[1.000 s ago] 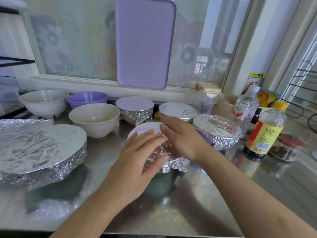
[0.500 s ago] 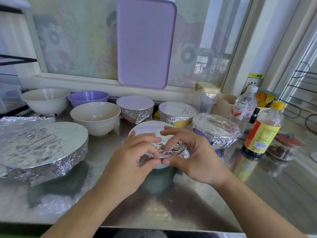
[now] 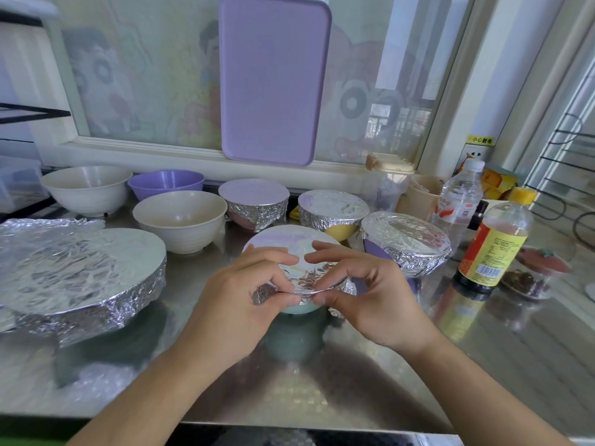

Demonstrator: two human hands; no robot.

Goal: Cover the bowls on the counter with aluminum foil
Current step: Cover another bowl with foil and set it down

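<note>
A pale green bowl [image 3: 297, 308] stands at the counter's middle with aluminum foil [image 3: 283, 244] stretched over its top. My left hand [image 3: 238, 300] and my right hand [image 3: 367, 294] both pinch the foil's near edge at the rim, thumbs under and fingers on top. Behind it stand three foil-covered bowls: a pink one [image 3: 256, 204], a yellow one [image 3: 333, 209] and a purple one [image 3: 405, 243]. Uncovered are a cream bowl [image 3: 180, 220], a white bowl [image 3: 87, 189] and a purple bowl [image 3: 165, 185]. A wide foil-covered dish [image 3: 80, 272] sits at the left.
A sauce bottle [image 3: 494, 246] with a yellow label, a water bottle [image 3: 458, 197] and a small dish [image 3: 528, 278] stand at the right. A lilac tray [image 3: 273, 78] leans on the window. Bare steel counter [image 3: 322, 381] lies in front of the bowl.
My hands went from pressing flat on the foil's near side to pinching its edge at the front rim. The foil's skirt is lifted and folded there.
</note>
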